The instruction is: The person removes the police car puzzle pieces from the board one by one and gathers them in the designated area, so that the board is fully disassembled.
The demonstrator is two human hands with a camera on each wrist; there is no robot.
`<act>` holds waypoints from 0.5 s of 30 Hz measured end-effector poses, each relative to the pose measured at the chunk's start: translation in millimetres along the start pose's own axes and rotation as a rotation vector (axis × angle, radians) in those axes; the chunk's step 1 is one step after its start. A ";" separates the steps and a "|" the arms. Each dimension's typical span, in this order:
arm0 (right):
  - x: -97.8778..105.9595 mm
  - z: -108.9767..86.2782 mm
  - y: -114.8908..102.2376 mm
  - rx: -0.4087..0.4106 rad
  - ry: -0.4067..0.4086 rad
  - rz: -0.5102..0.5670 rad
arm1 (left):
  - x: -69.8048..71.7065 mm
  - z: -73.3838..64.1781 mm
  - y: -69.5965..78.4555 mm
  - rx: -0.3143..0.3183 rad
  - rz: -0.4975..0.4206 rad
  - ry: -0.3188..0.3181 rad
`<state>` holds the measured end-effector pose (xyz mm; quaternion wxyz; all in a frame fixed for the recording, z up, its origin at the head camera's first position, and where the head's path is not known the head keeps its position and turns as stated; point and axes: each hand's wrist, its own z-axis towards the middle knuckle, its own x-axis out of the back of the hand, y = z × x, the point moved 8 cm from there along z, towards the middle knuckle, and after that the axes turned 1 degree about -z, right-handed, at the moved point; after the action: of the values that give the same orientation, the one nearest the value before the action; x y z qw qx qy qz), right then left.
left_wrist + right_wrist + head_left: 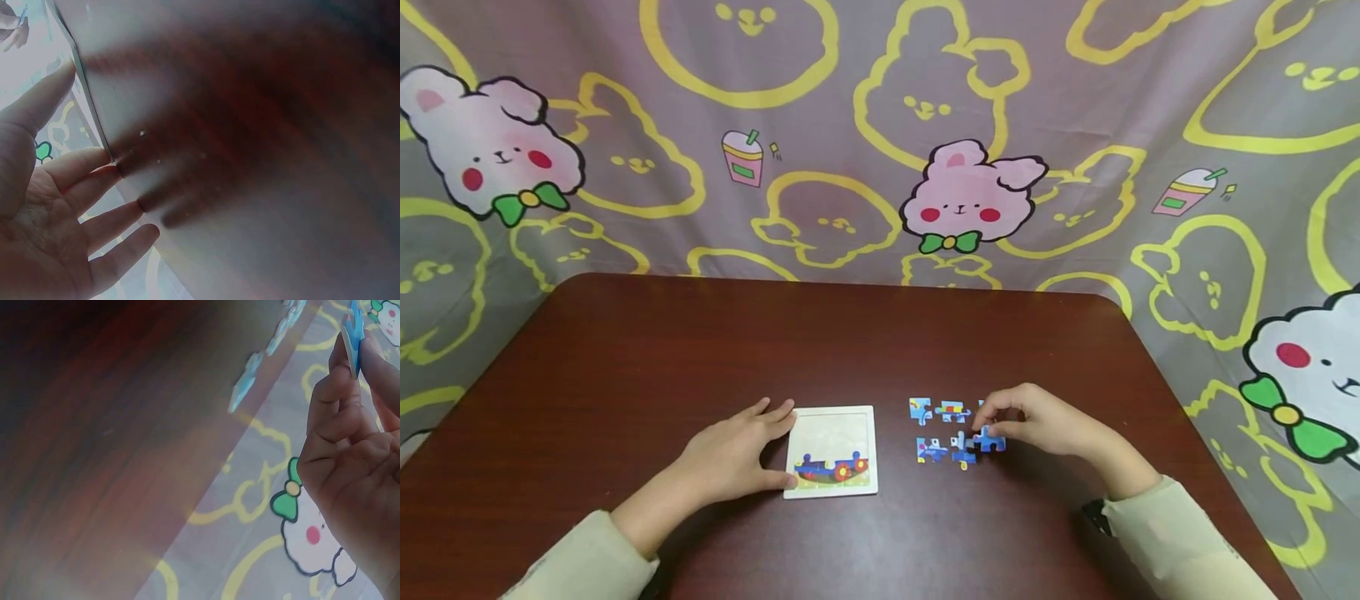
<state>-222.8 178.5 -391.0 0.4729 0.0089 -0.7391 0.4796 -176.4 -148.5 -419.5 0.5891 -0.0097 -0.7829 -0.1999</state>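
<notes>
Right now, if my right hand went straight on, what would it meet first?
Your right hand would probably meet the nearest loose puzzle piece leftward, though the held piece looks lifted, so it might pass above.

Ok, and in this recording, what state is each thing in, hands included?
Puzzle tray: flat on the table, partly filled; upper part bare.
Fitted pieces: set in the tray's lower part.
Loose pieces: on the table right of the tray, picture side up.
Held piece: pinched, raised off the table.
Left hand: fingers spread, touching the tray's left side.
Right hand: pinching the piece.
</notes>
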 end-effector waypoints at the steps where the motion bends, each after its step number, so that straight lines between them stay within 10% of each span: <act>1: 0.6 -1.8 1.9 0.000 0.003 0.002 | 0.1 0.1 -0.1 0.000 0.000 0.000; 15: -5.6 -13.5 22.3 -0.059 -0.017 -0.026 | 0.6 -0.4 -0.5 -0.002 -0.002 0.001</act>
<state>-220.8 197.8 -409.4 0.4728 0.0087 -0.7567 0.4514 -176.3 -149.2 -419.0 0.5893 -0.0093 -0.7824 -0.2012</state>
